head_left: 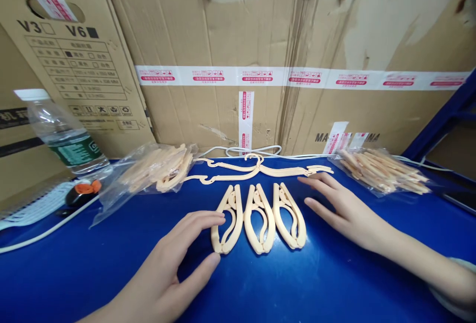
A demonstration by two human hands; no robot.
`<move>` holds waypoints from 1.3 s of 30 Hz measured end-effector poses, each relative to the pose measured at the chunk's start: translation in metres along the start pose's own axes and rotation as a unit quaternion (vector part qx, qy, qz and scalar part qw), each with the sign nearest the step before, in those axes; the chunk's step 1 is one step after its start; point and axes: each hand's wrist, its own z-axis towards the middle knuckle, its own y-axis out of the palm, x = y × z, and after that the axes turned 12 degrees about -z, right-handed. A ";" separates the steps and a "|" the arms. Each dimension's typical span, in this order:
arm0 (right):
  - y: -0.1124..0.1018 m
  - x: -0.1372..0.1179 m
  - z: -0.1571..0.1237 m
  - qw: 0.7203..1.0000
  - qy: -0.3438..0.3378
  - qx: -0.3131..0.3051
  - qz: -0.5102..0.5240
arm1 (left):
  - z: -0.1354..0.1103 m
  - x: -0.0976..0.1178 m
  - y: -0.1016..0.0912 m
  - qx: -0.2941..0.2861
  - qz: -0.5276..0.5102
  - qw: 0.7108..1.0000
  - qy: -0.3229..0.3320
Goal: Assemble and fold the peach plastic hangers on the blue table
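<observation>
Three folded cream plastic hangers lie side by side on the blue table: a left one [238, 228], a middle one [250, 228] and a right one [302, 228]. My left hand [182, 258] has its thumb and fingers apart at the left hanger's outer edge; whether it touches cannot be told. My right hand [340, 209] is spread, its fingertips close to the arm ends of an unfolded hanger [284, 171]. Behind the folded row, unfolded hangers lie close together, their hooks overlapping in the middle.
A clear bag of hanger parts [163, 164] lies at left, another bag of parts [383, 169] at right. A water bottle [67, 134] leans at far left, near a black and orange object [84, 191]. Large cardboard boxes [215, 35] and a white cable [256, 148] border the back.
</observation>
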 end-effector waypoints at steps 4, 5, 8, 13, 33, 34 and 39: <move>0.011 0.021 0.008 0.999 0.000 -0.006 -0.041 | -0.001 -0.001 0.001 0.001 0.004 1.000 -0.001; 0.013 0.024 0.009 0.999 -0.002 -0.013 -0.051 | -0.001 -0.001 0.001 0.002 0.002 1.000 0.000; 0.017 0.028 0.013 0.996 -0.018 -0.049 -0.069 | -0.003 -0.001 0.001 0.002 -0.007 1.000 -0.002; 0.019 0.028 0.016 0.992 -0.010 -0.100 -0.078 | -0.002 0.000 0.000 0.006 -0.006 1.000 -0.001; 0.015 0.028 0.015 1.000 -0.009 0.026 -0.005 | -0.003 0.003 0.001 0.014 -0.017 1.000 -0.013; 0.014 0.027 0.015 1.000 -0.003 0.029 0.003 | -0.002 0.003 0.001 0.014 -0.017 1.000 -0.013; 0.012 0.027 0.016 0.997 0.037 0.061 0.035 | -0.001 0.003 0.001 0.022 -0.025 0.999 -0.020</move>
